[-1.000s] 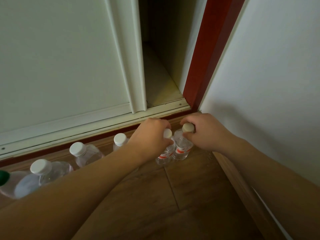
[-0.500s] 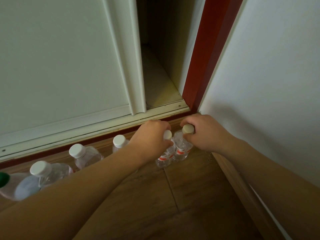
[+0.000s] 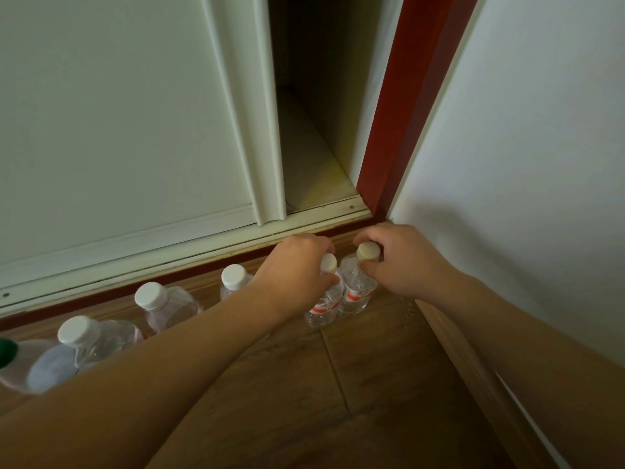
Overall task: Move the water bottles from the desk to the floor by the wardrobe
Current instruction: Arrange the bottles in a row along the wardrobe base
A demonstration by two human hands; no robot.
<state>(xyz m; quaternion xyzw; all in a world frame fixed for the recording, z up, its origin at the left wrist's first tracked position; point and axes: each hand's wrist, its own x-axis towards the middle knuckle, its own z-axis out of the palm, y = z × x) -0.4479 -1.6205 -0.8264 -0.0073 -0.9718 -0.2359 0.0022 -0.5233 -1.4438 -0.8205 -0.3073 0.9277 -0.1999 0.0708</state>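
Note:
Two small clear water bottles with white caps and red-white labels stand side by side on the wooden floor in the corner by the wardrobe. My left hand (image 3: 297, 265) grips the neck of the left bottle (image 3: 323, 304). My right hand (image 3: 402, 262) holds the neck of the right bottle (image 3: 356, 296), just under its cap. To the left, a row of larger clear bottles stands along the wardrobe's base: one (image 3: 233, 277) partly behind my left forearm, another (image 3: 165, 304), and a third (image 3: 91, 336).
The white sliding wardrobe door (image 3: 118, 130) is partly open, showing a dark gap (image 3: 314, 130). A red frame post (image 3: 402, 103) and white wall (image 3: 524, 164) close the corner on the right. A green-capped bottle (image 3: 13, 363) lies at the far left. Wooden skirting (image 3: 473, 367) runs along the wall.
Almost nothing has moved. Both hands stay on the two small bottles in the corner; the view has shifted very slightly.

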